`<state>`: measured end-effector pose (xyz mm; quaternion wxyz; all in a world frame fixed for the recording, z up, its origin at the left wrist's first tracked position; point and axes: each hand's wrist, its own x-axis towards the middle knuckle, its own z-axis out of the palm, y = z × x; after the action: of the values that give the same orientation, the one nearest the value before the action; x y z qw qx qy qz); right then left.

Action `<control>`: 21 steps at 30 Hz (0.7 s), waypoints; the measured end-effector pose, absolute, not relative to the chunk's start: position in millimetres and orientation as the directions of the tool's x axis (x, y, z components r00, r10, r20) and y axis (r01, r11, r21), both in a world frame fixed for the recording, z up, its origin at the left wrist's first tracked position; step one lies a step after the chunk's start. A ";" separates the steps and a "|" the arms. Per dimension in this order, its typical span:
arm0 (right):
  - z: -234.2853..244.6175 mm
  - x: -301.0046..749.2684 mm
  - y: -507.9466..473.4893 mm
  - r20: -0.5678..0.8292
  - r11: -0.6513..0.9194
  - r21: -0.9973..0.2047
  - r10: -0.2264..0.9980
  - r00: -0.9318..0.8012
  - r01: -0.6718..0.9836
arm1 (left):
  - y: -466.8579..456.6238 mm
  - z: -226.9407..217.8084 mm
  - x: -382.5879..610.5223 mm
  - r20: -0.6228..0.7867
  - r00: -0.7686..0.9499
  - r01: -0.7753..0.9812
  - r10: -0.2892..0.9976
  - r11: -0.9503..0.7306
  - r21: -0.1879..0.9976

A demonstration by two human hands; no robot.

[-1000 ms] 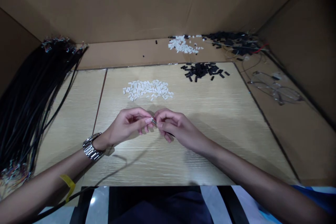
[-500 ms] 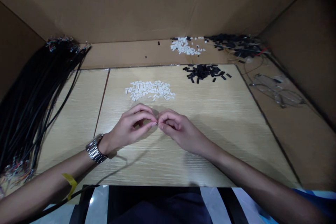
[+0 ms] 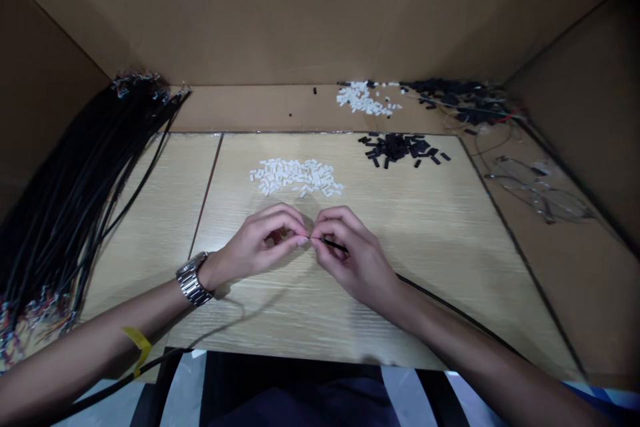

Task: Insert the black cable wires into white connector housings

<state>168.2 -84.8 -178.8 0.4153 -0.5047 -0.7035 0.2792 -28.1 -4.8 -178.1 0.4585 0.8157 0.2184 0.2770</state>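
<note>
My left hand [image 3: 260,240], with a silver watch [image 3: 194,279] at its wrist, is closed in a pinch near the table's middle. What its fingertips hold is too small to make out. Fingertip to fingertip with it, my right hand [image 3: 357,257] grips the end of a thin black cable [image 3: 334,245]. More of that cable shows beyond the wrist, running along my right forearm. A pile of small white pieces [image 3: 297,177] lies just beyond both hands. Short black pieces [image 3: 397,149] are heaped farther back on the right.
A thick bundle of black cables [image 3: 95,153] with bare coloured wire ends fills the left side. Yellow tape [image 3: 137,347] is on a cable by my left forearm. More white pieces [image 3: 365,99], black parts [image 3: 460,99] and glasses [image 3: 543,190] lie on the cardboard. Cardboard walls enclose the table.
A black cable now shows in my right hand and along that forearm, where none was visible before. The fingertips still meet. The whole view has shifted slightly.
</note>
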 end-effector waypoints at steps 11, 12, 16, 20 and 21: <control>-177.7 167.3 -89.2 0.472 0.471 -0.609 0.862 -0.184 0.638 | -6.5 -176.3 -26.4 0.160 0.752 0.077 0.639 -0.326 0.942; -176.6 167.7 -89.0 0.478 0.480 -0.593 0.856 -0.197 0.647 | -6.1 -176.4 -26.1 0.142 0.757 0.074 0.637 -0.300 0.951; -175.4 168.9 -87.2 0.475 0.494 -0.594 0.852 -0.219 0.635 | -5.0 -176.3 -25.9 0.112 0.772 0.063 0.625 -0.251 0.966; -177.9 170.0 -84.3 0.449 0.456 -0.669 0.877 -0.171 0.587 | -6.9 -175.7 -27.3 0.112 0.765 0.072 0.634 -0.257 0.964; -178.3 170.3 -83.6 0.435 0.440 -0.690 0.887 -0.156 0.574 | -7.6 -175.5 -27.6 0.107 0.761 0.089 0.640 -0.266 0.960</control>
<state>170.3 -83.6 -178.3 0.4202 -0.4953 -0.7373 0.1858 -27.6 -7.6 -175.5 0.5557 0.7561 0.2410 0.2480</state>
